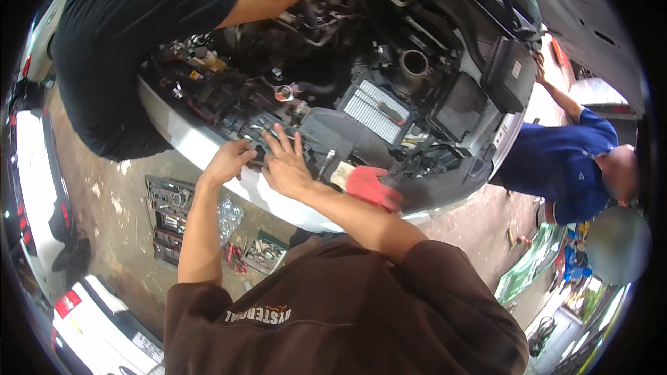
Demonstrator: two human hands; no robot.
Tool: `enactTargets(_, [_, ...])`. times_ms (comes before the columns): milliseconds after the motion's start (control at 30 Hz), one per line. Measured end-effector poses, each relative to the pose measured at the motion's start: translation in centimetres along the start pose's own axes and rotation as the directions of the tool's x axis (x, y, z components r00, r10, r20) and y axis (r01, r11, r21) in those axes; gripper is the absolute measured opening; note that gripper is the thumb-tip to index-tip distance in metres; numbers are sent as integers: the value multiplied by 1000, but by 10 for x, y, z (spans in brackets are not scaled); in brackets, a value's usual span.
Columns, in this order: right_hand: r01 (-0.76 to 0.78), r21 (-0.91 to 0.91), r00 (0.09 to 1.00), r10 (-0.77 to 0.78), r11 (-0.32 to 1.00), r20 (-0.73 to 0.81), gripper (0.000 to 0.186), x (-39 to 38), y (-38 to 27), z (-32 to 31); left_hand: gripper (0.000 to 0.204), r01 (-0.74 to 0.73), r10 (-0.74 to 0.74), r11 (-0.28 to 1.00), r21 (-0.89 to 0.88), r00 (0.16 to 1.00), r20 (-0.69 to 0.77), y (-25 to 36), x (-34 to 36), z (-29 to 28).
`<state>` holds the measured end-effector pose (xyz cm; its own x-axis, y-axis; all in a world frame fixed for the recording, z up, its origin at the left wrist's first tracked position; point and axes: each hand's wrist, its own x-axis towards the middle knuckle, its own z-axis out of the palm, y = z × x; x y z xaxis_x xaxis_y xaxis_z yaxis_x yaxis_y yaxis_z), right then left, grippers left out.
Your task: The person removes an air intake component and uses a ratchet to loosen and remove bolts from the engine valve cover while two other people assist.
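At the front edge of an open engine bay, my left hand (233,161) has its fingers curled at the black front trim; whatever they hold is hidden. Beside it my right hand (285,167) lies with fingers spread on the dark parts (253,125). To its right are a metal tool (328,161), a pale cloth (342,175) and a red glove (372,187). Behind these a white pleated air filter (365,103) bears a small tool (392,114). A round metal opening (415,62) sits farther back.
A co-worker in black (104,62) reaches into the bay at left; another in blue (556,170) stands at right beside the car. Below on the floor (114,229) lie a toolbox (170,212), plastic wrap (229,219) and a tool tray (262,251). White cars (35,167) stand at far left.
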<state>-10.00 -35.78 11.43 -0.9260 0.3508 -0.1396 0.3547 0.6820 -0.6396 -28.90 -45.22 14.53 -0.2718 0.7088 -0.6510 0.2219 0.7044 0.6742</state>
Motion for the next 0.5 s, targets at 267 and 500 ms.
enactTargets(267, [136,298,984,-93,945,-153,27,-7,-27,-39,19,-143,125,988,-57,961,-248,46,-83,-18])
enactTargets(500, [-84,509,996,65,857,56,28,-59,3,-125,36,-357,241,928,-112,800,-550,97,-98,36])
